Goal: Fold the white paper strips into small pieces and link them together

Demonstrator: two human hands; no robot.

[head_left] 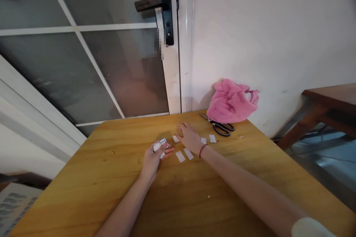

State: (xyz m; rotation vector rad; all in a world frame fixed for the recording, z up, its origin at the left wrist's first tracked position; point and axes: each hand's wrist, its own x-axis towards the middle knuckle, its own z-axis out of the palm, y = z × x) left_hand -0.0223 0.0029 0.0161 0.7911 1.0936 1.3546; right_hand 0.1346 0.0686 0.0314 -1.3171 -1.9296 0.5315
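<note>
My left hand (pixel 152 159) is closed around a few small white pieces of paper (pixel 160 145), the top one with blue marking along its edge. To its right, my right hand (pixel 190 139) is held low over the wood with its fingers apart and slightly blurred. Its thumb side is at the edge of a small white paper piece (pixel 175 139) on the table; whether it presses on it I cannot tell. Closer to me lie two white paper strips, a left one (pixel 180 156) and a right one (pixel 188 153). Beyond my right wrist are a partly covered piece (pixel 203 140) and another white piece (pixel 212 138).
Scissors with black handles (pixel 222 129) lie at the table's far right, beside a pink fluffy cloth (pixel 232 102) against the wall. The wooden table (pixel 91 181) abuts a glass-paned door with a black handle (pixel 151 3). Another wooden table (pixel 330 98) stands at right.
</note>
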